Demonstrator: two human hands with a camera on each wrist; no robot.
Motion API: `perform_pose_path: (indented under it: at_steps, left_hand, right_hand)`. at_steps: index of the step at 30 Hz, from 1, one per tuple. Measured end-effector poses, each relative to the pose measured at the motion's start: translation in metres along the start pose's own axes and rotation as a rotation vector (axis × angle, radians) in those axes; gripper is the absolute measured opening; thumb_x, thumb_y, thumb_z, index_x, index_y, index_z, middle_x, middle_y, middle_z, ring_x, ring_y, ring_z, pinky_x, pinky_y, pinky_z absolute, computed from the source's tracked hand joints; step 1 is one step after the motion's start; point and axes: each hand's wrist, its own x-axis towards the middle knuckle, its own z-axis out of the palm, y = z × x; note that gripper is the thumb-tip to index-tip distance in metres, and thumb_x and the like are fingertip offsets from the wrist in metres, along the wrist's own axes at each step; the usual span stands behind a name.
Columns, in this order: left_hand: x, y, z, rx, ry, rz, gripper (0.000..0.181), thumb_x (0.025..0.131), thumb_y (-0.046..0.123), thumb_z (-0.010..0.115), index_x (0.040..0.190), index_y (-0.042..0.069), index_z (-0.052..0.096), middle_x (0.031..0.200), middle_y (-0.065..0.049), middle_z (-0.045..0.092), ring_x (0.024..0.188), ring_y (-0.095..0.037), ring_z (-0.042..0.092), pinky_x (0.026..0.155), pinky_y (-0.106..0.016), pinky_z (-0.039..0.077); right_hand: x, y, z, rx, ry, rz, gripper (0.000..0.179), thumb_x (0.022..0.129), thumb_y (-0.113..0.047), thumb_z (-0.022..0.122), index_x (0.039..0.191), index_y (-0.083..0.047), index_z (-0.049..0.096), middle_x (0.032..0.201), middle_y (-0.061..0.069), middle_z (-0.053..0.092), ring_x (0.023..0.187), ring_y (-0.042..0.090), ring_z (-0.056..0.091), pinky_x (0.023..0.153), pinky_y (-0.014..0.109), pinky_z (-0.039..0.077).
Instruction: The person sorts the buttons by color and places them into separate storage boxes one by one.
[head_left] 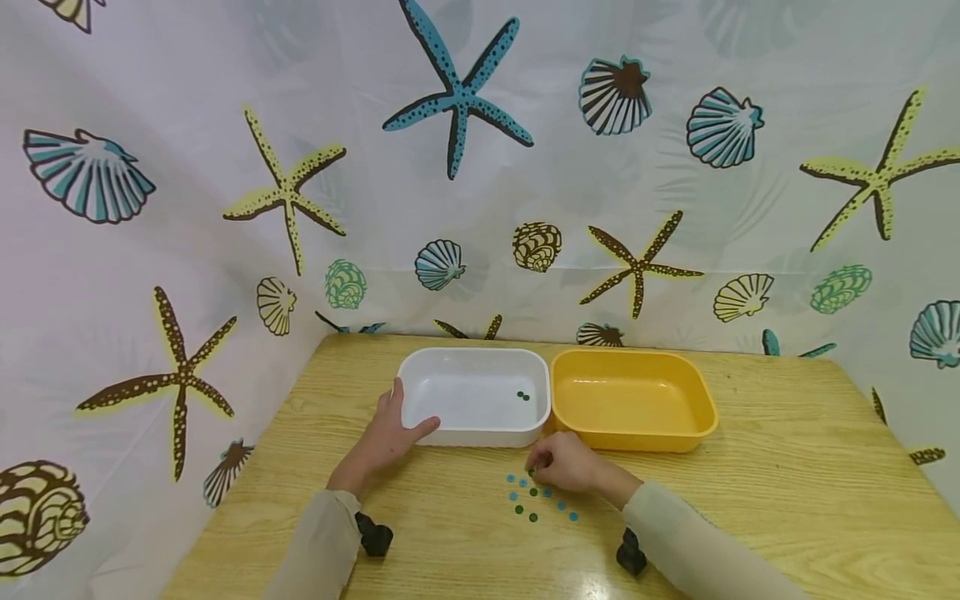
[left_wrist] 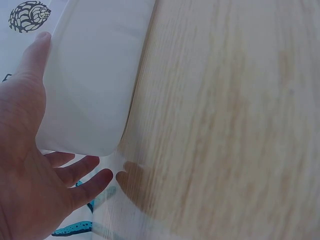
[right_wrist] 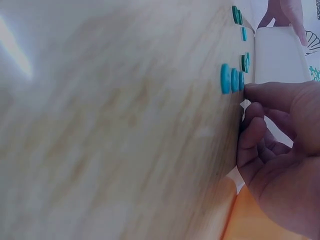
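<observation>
At the front left corner of a white tub (head_left: 472,437), my left hand (head_left: 390,437) rests with thumb along the front rim and fingers spread at the left end. The left wrist view shows these fingers (left_wrist: 90,185) loosely extended beside the tub's wall. My right hand (head_left: 570,462) pinches a green button (head_left: 531,472) between thumb and curled index finger, low over the table. In the right wrist view the fingertips hide this button. Around them lie several blue buttons (head_left: 560,506) and green buttons (head_left: 519,509). Inside the white tub are two green buttons (head_left: 522,396).
A yellow tub (head_left: 633,442) stands right of the white one, their sides close together. Both sit toward the back of the wooden table (head_left: 787,500). Behind and at the sides hangs a curtain (head_left: 525,192) printed with shells and starfish.
</observation>
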Motion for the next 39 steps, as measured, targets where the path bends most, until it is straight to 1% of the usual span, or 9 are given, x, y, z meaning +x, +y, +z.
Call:
perform_pose_path:
  at_steps: [6,13,22,30,34,39]
  left_hand:
    - [0.0,-0.001,0.001,-0.003,0.002,0.007,0.119,0.079,0.07,0.056,0.15,0.004,-0.012,0.152,-0.025,0.0,0.136,-0.046,0.02,0.106,-0.057,0.023]
    - [0.0,0.0,0.0,0.002,0.002,0.002,0.12,0.078,0.072,0.055,0.15,0.004,-0.012,0.153,-0.025,0.0,0.135,-0.046,0.02,0.105,-0.057,0.023]
    - [-0.002,0.002,-0.001,0.012,-0.002,0.002,0.117,0.08,0.07,0.055,0.149,0.004,-0.013,0.153,-0.025,-0.001,0.136,-0.046,0.018,0.106,-0.057,0.022]
    - [-0.001,0.002,-0.001,0.016,-0.003,0.003,0.116,0.081,0.069,0.054,0.149,0.003,-0.013,0.152,-0.026,0.0,0.135,-0.047,0.019,0.106,-0.058,0.022]
    - [0.0,0.001,-0.001,0.014,0.001,0.003,0.117,0.081,0.069,0.055,0.149,0.003,-0.013,0.152,-0.026,0.0,0.135,-0.047,0.019,0.106,-0.058,0.022]
    - [0.0,0.0,0.0,0.013,-0.001,0.004,0.118,0.08,0.07,0.055,0.149,0.004,-0.014,0.152,-0.026,0.001,0.135,-0.046,0.021,0.105,-0.057,0.024]
  right_hand:
    - [0.0,0.003,0.0,-0.018,-0.002,-0.029,0.006,0.081,-0.004,0.072,0.081,-0.01,0.071,0.071,-0.009,0.059,0.067,0.005,0.053,0.062,0.023,0.046]
    - [-0.004,0.005,-0.002,0.022,-0.014,-0.027,0.005,0.083,-0.005,0.071,0.082,-0.01,0.069,0.073,-0.01,0.06,0.068,0.005,0.053,0.064,0.022,0.047]
    - [-0.01,0.006,-0.004,0.077,0.002,-0.017,0.004,0.085,-0.009,0.071,0.085,-0.01,0.067,0.077,-0.01,0.061,0.072,0.005,0.055,0.067,0.023,0.048]
    - [-0.017,-0.005,-0.01,0.127,0.008,-0.007,0.005,0.087,-0.007,0.068,0.086,-0.011,0.064,0.078,-0.007,0.062,0.072,0.008,0.058,0.065,0.024,0.049]
    - [-0.018,-0.009,-0.014,0.165,-0.002,-0.01,0.003,0.088,-0.008,0.066,0.087,-0.008,0.064,0.078,-0.006,0.062,0.07,0.009,0.058,0.062,0.024,0.051]
    - [-0.018,-0.014,-0.018,0.218,-0.006,-0.032,0.006,0.089,-0.01,0.066,0.09,-0.005,0.064,0.079,-0.004,0.062,0.068,0.011,0.06,0.06,0.024,0.052]
